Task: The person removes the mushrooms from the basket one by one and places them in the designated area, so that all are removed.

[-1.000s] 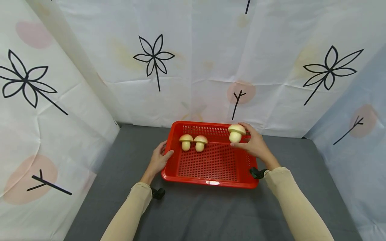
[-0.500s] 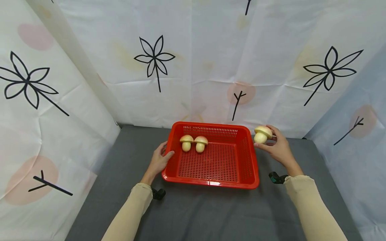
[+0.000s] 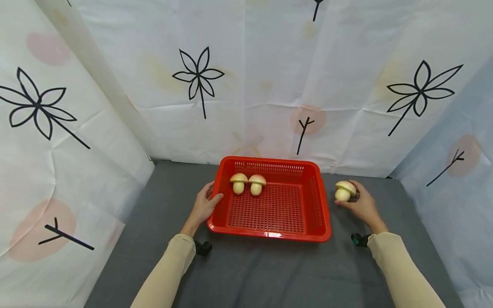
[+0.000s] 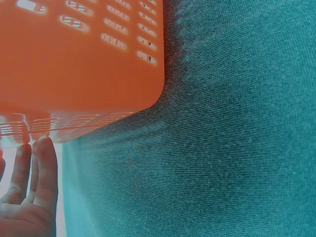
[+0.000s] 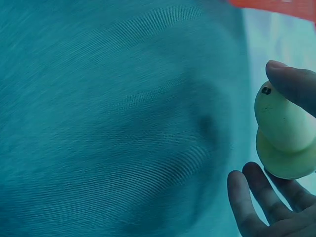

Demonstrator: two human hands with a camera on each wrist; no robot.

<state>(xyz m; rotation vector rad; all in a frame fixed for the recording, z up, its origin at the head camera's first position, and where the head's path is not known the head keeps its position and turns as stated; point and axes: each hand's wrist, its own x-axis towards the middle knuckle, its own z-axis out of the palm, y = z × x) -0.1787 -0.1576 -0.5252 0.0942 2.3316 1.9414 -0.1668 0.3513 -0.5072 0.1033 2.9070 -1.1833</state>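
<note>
My right hand (image 3: 363, 206) holds a toy mushroom (image 3: 344, 191) just right of the red basket (image 3: 268, 235). In the right wrist view the thumb presses the pale stem of this mushroom (image 5: 286, 123), fingers at its cap, and a shadow falls on the cloth nearby. My left hand (image 3: 203, 204) grips the basket's left side, thumb over the rim. From the left wrist, straight fingertips (image 4: 45, 148) meet the slotted outer wall of the basket (image 4: 84, 74). Two more toy mushrooms lie in the basket at its back left, one yellow-capped (image 3: 238, 183), one pinkish-capped (image 3: 256, 184).
Dark grey cloth (image 3: 246, 273) covers the table. White patterned curtains (image 3: 265, 77) stand behind and on both sides, with the back one close behind the basket's rear rim. A dark wrist camera (image 3: 203, 248) sits at the left cuff.
My right hand has carried the mushroom out over the basket's right rim, then lowered it toward the front beside the basket. The left hand and basket have stayed put.
</note>
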